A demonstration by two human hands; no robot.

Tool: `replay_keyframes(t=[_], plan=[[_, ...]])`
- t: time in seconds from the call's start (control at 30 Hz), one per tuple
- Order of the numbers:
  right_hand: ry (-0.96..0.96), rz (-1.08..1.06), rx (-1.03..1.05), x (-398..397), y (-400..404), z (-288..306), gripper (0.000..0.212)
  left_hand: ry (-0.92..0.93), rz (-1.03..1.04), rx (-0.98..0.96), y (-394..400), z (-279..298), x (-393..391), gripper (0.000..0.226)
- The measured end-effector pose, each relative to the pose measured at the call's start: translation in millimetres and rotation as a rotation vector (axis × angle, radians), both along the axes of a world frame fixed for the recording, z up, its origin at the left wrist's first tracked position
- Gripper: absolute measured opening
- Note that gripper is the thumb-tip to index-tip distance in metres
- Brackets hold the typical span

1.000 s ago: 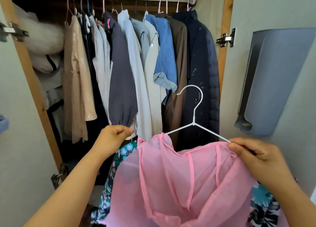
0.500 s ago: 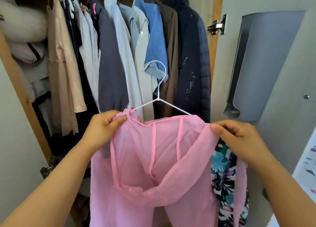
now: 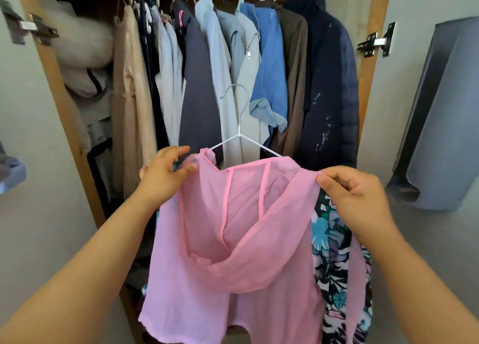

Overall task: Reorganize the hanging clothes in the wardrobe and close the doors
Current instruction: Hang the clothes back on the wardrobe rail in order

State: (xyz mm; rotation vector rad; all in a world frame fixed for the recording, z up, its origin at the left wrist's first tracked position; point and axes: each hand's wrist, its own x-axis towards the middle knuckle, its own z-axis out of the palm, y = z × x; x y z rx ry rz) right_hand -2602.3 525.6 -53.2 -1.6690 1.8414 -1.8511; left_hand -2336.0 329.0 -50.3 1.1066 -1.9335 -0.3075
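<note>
A sheer pink hooded garment (image 3: 233, 253) hangs on a white wire hanger (image 3: 239, 134) in front of the open wardrobe. My left hand (image 3: 163, 178) pinches its left shoulder and my right hand (image 3: 355, 196) pinches its right shoulder. A floral print garment (image 3: 334, 245) hangs behind the pink one. The hanger's hook is free, well below the rail. Several clothes hang in the wardrobe, among them a beige dress (image 3: 129, 102), a blue shirt (image 3: 269, 66) and a navy padded jacket (image 3: 331, 89).
Both wardrobe doors stand open: the left door (image 3: 31, 162) and the right door (image 3: 414, 110), with a grey organiser (image 3: 445, 126) on its inner face. Metal hinges (image 3: 377, 42) sit on the wooden frame. A white fluffy item (image 3: 83, 43) is stuffed at the upper left.
The pink garment has settled square on the hanger and come closer to me. My left hand shifted its pinch on the left shoulder. The view tilted down, hiding the rail.
</note>
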Motion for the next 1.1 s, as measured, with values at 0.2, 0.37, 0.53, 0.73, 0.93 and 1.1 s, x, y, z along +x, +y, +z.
replay_keyframes(t=[0.2, 0.37, 0.53, 0.73, 0.93, 1.1], plan=[[0.067, 0.024, -0.084, 21.3, -60.9, 37.5, 0.022, 0.065, -0.065, -0.048, -22.2, 19.2, 11.9, 0.056], [0.072, 0.053, -0.143, 43.2, -121.3, 77.1, 0.017, 0.197, -0.020, -0.106, -58.2, 49.9, 17.5, 0.073], [0.057, 0.089, -0.202, 69.0, -188.0, 121.1, 0.016, 0.269, -0.006, -0.173, -95.7, 92.5, 17.5, 0.091], [-0.010, 0.110, -0.222, 112.1, -261.9, 164.9, 0.022, 0.323, 0.047, -0.151, -140.5, 119.8, 22.3, 0.071], [-0.035, 0.166, -0.260, 141.9, -313.8, 200.7, 0.017, 0.314, 0.108, -0.181, -163.6, 144.4, 23.0, 0.052], [-0.184, 0.325, -0.236, 152.6, -350.1, 222.8, 0.018, 0.442, 0.115, -0.254, -172.9, 179.4, 12.9, 0.044]])
